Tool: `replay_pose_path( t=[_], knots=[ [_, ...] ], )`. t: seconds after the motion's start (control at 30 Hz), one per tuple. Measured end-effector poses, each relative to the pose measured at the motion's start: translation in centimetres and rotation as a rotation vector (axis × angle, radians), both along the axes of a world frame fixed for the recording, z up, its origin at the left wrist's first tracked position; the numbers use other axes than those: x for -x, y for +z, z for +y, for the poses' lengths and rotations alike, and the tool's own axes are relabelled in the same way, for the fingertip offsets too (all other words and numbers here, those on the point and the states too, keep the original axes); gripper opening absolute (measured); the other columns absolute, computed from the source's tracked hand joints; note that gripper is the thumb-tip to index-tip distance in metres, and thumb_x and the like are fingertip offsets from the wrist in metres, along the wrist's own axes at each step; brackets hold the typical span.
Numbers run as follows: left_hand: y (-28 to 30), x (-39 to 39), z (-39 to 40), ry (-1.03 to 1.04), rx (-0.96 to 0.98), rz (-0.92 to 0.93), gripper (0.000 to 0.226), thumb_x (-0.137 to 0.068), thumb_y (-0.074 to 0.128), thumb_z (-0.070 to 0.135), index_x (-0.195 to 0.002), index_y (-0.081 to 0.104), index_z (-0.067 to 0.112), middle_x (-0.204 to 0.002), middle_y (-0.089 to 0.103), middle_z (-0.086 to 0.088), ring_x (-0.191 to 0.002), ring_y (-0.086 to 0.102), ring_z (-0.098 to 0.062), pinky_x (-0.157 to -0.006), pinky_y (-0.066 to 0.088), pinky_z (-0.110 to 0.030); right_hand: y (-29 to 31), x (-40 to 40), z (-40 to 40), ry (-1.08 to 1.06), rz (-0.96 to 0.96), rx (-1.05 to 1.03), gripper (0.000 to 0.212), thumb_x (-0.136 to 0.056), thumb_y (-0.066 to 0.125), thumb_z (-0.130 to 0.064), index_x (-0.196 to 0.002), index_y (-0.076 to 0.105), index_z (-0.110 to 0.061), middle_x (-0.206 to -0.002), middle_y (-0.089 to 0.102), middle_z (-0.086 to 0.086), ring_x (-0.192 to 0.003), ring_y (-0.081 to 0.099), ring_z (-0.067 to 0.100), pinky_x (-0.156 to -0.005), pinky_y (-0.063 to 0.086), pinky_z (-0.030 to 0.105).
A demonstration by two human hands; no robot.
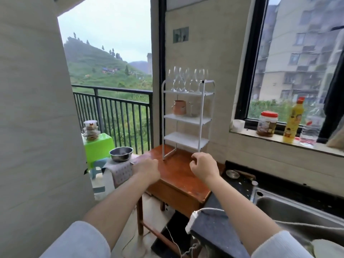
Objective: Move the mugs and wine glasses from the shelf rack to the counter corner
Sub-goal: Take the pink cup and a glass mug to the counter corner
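A white shelf rack (200, 120) stands on a brown wooden table (178, 175) against the wall. Several clear wine glasses (186, 79) stand on its top shelf. On the shelf below sit a brown mug (179, 107) and a clear glass mug (194, 108) beside it. The two lower shelves hold nothing. My left hand (147, 170) hovers over the table's left edge, fingers loosely curled and empty. My right hand (203, 165) is in front of the rack's base, fingers bent, holding nothing. The black counter (245, 185) lies to the right.
A steel bowl (121, 154) rests on a cloth left of the table, near a green stool (98, 146) with stacked containers. A sink (297, 207) is set in the counter. A jar (267, 123), a yellow bottle (293, 121) and a clear bottle (310, 129) stand on the windowsill.
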State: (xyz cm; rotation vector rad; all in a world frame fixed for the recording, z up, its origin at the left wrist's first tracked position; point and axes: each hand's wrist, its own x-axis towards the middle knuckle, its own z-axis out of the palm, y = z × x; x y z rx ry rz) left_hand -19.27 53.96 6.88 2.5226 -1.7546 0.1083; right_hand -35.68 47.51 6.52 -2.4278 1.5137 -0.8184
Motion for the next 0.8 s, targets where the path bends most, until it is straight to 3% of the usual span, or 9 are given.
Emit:
replay_pose_path(
  t=[0.1,0.23,0.33,0.47,0.6,0.8],
  knots=[
    [1.7,-5.2,-4.6,-0.013,0.010,-0.019,0.038,-0.090,0.041,0.016,-0.127,0.049,0.014,-0.132,0.049,-0.011,-0.121,0.046,-0.027,-0.092,0.043,-0.037,2.2,-4.2,-4.2,-0.027,-0.078,-0.023,0.033,-0.086,0.045,-0.012,-0.111,0.063,0.001,-0.114,0.066,0.018,-0.110,0.058,0.033,-0.091,0.049,0.037],
    [3.4,-9.7,-10.3,-0.016,0.064,-0.046,0.034,-0.090,0.038,0.015,-0.121,0.052,0.013,-0.128,0.052,-0.010,-0.118,0.049,-0.027,-0.084,0.045,-0.035,4.6,-7.8,-9.3,-0.056,-0.145,-0.023,0.037,-0.087,0.046,-0.011,-0.120,0.059,-0.001,-0.125,0.062,0.017,-0.118,0.053,0.031,-0.098,0.045,0.036],
    [4.2,-11.4,-14.4,-0.044,0.097,-0.041,0.030,-0.088,0.040,0.016,-0.112,0.056,0.011,-0.121,0.055,-0.011,-0.112,0.052,-0.029,-0.075,0.042,-0.033,5.4,-9.5,-13.0,-0.110,-0.158,0.015,0.032,-0.086,0.046,-0.010,-0.110,0.064,0.000,-0.114,0.067,0.018,-0.108,0.058,0.032,-0.092,0.049,0.039],
    [4.4,-13.4,-20.8,-0.085,0.120,-0.021,0.029,-0.087,0.043,0.020,-0.110,0.058,0.011,-0.116,0.058,-0.010,-0.109,0.055,-0.029,-0.077,0.046,-0.035,5.3,-11.9,-18.6,-0.164,-0.162,0.035,0.026,-0.085,0.046,-0.008,-0.095,0.066,0.006,-0.096,0.069,0.022,-0.091,0.062,0.034,-0.081,0.054,0.043],
    [4.3,-14.7,-27.1,-0.135,0.130,-0.022,0.033,-0.086,0.043,0.015,-0.116,0.055,0.011,-0.120,0.056,-0.010,-0.112,0.053,-0.028,-0.069,0.039,-0.033,5.0,-14.0,-24.7,-0.196,-0.192,0.013,0.030,-0.087,0.046,-0.010,-0.103,0.064,0.007,-0.103,0.069,0.023,-0.096,0.062,0.035,-0.086,0.052,0.042],
    [5.5,-16.6,-37.6,-0.254,0.193,0.040,0.035,-0.087,0.042,0.015,-0.120,0.053,0.009,-0.120,0.058,-0.011,-0.111,0.054,-0.028,-0.077,0.045,-0.033,5.2,-16.4,-34.8,-0.260,-0.242,-0.041,0.028,-0.086,0.048,-0.011,-0.107,0.063,-0.002,-0.108,0.068,0.017,-0.103,0.059,0.035,-0.083,0.047,0.035]
  ],
)
